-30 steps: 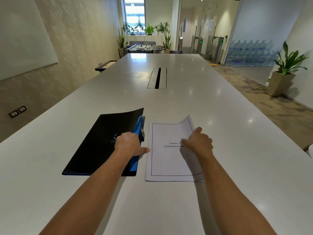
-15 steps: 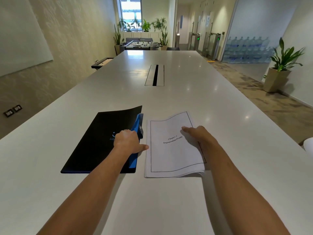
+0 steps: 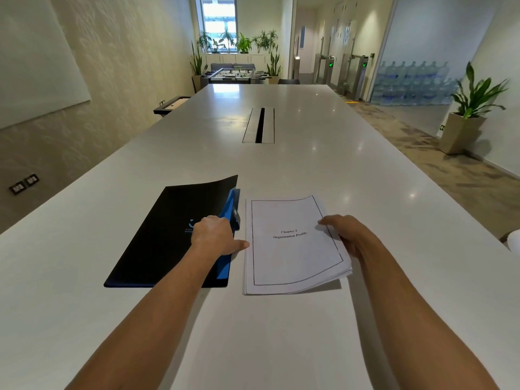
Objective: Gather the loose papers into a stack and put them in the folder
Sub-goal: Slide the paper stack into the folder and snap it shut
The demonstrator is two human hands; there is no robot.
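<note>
The left hand presses flat on the folder. The right hand pinches the papers; lift evenly, keeping edges aligned.

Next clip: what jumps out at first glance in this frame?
A white stack of papers, top sheet headed "Chapter 2", lies near the front of the long white table, its right edge lifted by the right hand. Just left of it, the left hand rests on a black folder.
</note>
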